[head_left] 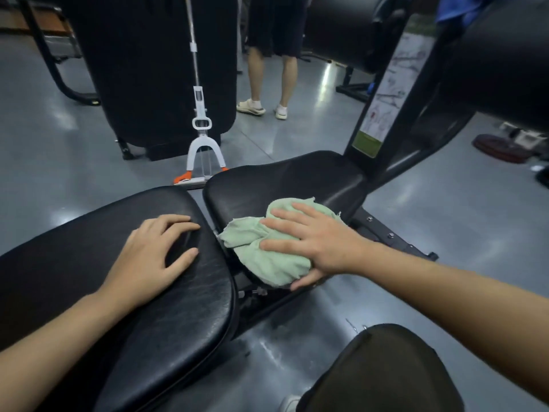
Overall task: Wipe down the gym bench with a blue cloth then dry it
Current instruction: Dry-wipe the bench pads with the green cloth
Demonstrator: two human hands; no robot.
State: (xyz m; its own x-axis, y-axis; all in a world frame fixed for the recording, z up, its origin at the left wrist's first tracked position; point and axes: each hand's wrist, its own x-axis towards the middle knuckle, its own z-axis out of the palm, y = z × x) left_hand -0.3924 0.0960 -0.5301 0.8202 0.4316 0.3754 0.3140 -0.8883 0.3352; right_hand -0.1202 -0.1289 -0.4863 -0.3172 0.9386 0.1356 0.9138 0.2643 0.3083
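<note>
Right hand, fingers spread flat on green cloth, pressing it to seat pad for wiping; left hand, fingers loosely spread, bracing on back pad

Left grip flat, fingers spread; right grip flat, fingers straight, pressing down.

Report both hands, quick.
Left hand: open, resting on the bench pad.
Right hand: open, pressing the green cloth flat.
</note>
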